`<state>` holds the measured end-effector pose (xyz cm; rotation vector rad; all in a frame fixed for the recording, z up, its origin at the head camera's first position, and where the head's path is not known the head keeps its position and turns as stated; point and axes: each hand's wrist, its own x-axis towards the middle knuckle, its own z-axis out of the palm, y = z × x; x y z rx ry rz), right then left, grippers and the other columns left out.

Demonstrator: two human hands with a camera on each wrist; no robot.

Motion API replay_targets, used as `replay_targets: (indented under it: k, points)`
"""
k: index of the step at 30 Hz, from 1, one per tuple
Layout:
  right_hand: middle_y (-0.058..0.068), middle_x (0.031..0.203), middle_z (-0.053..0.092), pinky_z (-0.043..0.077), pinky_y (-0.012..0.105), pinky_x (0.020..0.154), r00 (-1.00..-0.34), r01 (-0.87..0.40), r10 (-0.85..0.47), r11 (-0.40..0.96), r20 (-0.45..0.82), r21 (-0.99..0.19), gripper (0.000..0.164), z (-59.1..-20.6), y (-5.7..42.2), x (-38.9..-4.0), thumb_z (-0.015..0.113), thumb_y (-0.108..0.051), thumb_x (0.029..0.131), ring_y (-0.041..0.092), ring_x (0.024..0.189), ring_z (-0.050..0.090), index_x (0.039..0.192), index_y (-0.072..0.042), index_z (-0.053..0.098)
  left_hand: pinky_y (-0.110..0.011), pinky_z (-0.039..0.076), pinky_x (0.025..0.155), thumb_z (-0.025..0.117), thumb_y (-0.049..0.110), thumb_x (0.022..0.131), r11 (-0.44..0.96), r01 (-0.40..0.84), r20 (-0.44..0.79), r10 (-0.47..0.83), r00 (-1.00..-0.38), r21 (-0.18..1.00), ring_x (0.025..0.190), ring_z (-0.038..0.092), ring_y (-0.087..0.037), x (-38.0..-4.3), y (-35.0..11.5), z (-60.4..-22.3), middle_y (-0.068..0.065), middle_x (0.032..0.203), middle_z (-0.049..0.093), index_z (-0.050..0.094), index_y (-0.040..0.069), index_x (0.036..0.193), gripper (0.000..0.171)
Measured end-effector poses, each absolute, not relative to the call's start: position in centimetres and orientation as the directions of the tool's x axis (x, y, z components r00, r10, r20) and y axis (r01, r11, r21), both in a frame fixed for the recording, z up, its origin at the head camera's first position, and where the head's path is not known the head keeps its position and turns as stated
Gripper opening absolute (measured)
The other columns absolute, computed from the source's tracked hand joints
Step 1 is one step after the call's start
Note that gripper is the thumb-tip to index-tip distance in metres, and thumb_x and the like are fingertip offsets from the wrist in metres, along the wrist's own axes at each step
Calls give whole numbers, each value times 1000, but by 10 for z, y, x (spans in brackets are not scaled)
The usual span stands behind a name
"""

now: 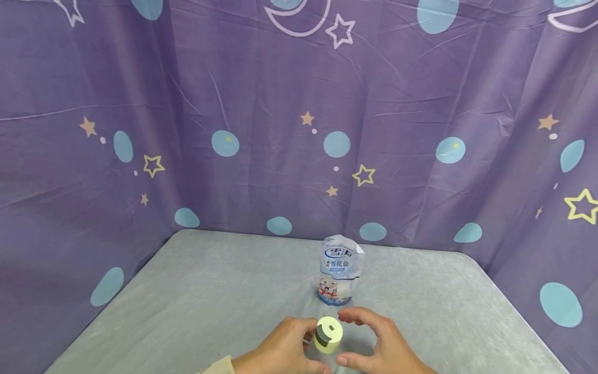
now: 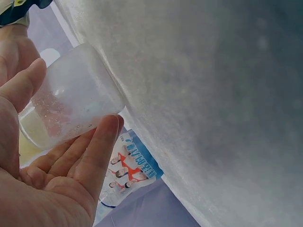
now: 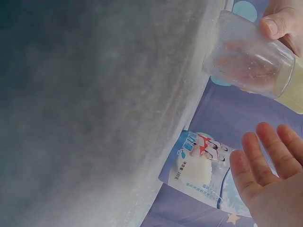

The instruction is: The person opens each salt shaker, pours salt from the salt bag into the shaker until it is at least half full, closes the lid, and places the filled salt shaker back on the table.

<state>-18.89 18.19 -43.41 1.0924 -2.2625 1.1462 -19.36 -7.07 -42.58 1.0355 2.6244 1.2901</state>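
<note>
A clear, empty-looking seasoning jar [image 2: 78, 94] with a pale yellow lid [image 1: 329, 332] stands on the table at the front. My left hand [image 1: 284, 347] holds it from the left, thumb on the near side and fingers curving round the far side. The lid has a dark patch along one side and a small square mark on top. To the right of the jar, my right hand [image 1: 384, 340] is held with its fingers spread, apart from the jar and holding nothing. Behind both hands stands an upright salt pouch [image 1: 337, 270], white and blue with printed figures.
The table [image 1: 224, 280] has a pale grey cloth surface. A purple curtain [image 1: 275, 93] with stars and blue spots hangs behind it and along both sides. The pouch is directly beyond the jar, near the table's middle.
</note>
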Motion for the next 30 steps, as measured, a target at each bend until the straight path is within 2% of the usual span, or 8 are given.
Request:
replay_targets:
  k: [6, 9, 16, 22, 30]
  points:
    - [-7, 124, 69, 52, 36, 88, -641, -767, -467, 368, 609, -526, 63, -435, 179, -189, 92, -30, 77, 18, 106, 66, 132, -23, 63, -18, 51, 69, 96, 26, 69, 438, 531, 220, 584, -781, 725, 79, 61, 4, -193, -69, -425, 22, 88, 66, 71, 22, 104, 43]
    - [-5, 124, 69, 52, 36, 88, -619, -785, -476, 356, 624, -507, 63, -434, 178, -190, 92, -29, 77, 19, 105, 66, 133, -20, 64, -18, 50, 68, 96, 26, 69, 444, 520, 206, 583, -786, 730, 78, 60, 3, -194, -68, -424, 22, 87, 66, 71, 23, 103, 42]
    - [-4, 124, 70, 52, 35, 87, -619, -785, -476, 344, 625, -515, 62, -433, 175, -190, 92, -29, 78, 13, 106, 65, 133, -20, 64, -18, 50, 67, 95, 28, 70, 454, 530, 205, 589, -781, 716, 77, 60, 3, -194, -67, -423, 23, 87, 65, 71, 25, 101, 40]
    - [-3, 123, 70, 52, 35, 86, -605, -795, -485, 321, 632, -514, 61, -431, 172, -190, 91, -27, 79, 12, 104, 65, 133, -17, 64, -18, 50, 66, 95, 28, 70, 452, 537, 208, 594, -777, 713, 77, 59, 4, -195, -66, -423, 24, 87, 64, 71, 25, 101, 39]
    - [-2, 121, 70, 51, 33, 85, -583, -810, -498, 298, 642, -505, 63, -430, 167, -191, 91, -26, 79, 12, 100, 63, 135, -15, 64, -16, 48, 63, 95, 28, 70, 479, 575, 236, 595, -768, 663, 72, 57, 4, -193, -65, -423, 23, 83, 63, 71, 25, 98, 37]
